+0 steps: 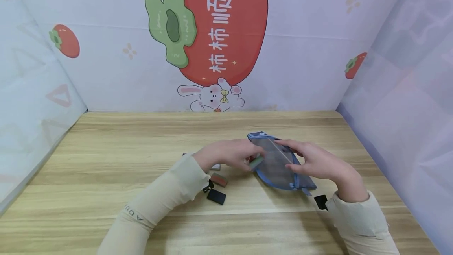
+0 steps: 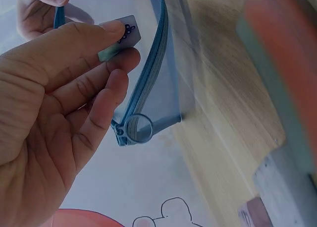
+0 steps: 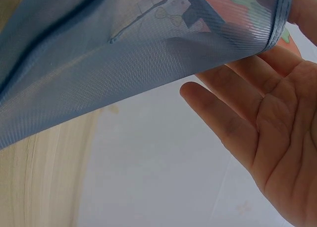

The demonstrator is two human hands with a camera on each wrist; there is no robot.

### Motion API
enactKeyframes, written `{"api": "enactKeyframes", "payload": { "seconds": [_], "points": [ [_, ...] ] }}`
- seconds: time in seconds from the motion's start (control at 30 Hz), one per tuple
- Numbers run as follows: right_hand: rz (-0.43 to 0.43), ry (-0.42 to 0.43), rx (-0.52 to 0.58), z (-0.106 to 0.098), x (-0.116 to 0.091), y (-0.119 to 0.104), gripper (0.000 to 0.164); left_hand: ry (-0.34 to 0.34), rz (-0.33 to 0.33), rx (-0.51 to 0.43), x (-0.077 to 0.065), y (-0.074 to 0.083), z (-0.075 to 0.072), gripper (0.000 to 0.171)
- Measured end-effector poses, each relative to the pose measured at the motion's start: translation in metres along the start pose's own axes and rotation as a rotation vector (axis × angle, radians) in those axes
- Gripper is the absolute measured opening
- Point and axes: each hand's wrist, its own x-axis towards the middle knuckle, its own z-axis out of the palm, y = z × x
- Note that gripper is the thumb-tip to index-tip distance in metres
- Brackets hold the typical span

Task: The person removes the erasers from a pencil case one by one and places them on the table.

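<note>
My left hand (image 1: 238, 154) pinches a small white-and-green block (image 2: 130, 34) with dark ring-like marks between thumb and fingertips. The block is beside the blue zip edge of a grey-blue mesh pouch (image 1: 274, 164); whether it is inside the opening I cannot tell. The thumb and fingers of my right hand (image 1: 315, 162) grip the pouch's rim on its far right side. In the right wrist view, the sheer mesh (image 3: 148, 68) spreads across the top, with some fingers behind its edge. A round zip pull (image 2: 139, 128) hangs at one end of the zip.
Left of the pouch lie a reddish-brown block (image 1: 219, 180), a dark flat block (image 1: 216, 196) and a white piece (image 1: 216, 167) partly covered by the left arm. The wooden table (image 1: 124, 141) meets printed cloth walls (image 1: 301, 62) at the back and sides.
</note>
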Motion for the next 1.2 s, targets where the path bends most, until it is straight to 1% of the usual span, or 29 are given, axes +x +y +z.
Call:
{"api": "enactKeyframes", "payload": {
  "seconds": [0.2, 0.33, 0.5, 0.73, 0.87, 1.0, 1.2],
  "points": [
    [0.009, -0.002, -0.015, 0.001, 0.0, 0.001, 0.066, 0.029, -0.007, -0.03, -0.012, -0.004, -0.001, 0.046],
    [0.026, -0.006, -0.005, 0.003, 0.001, 0.001, 0.067, 0.049, -0.041, -0.045, -0.022, -0.007, -0.001, 0.048],
    [0.017, -0.001, -0.022, 0.003, 0.002, 0.002, 0.067, 0.071, -0.065, -0.058, -0.031, -0.007, -0.002, 0.05],
    [-0.015, 0.017, -0.052, 0.002, 0.001, 0.001, 0.066, 0.062, -0.112, -0.078, -0.043, -0.002, -0.002, 0.051],
    [-0.017, 0.026, -0.059, 0.002, 0.0, 0.001, 0.066, 0.069, -0.096, -0.093, -0.05, -0.002, 0.0, 0.048],
    [-0.017, 0.023, -0.053, 0.001, 0.0, 0.0, 0.066, 0.072, -0.096, -0.097, -0.058, -0.002, 0.003, 0.045],
    [-0.009, 0.013, -0.024, 0.001, 0.001, 0.001, 0.067, 0.076, -0.15, -0.114, -0.071, -0.005, 0.006, 0.045]
  ]
}}
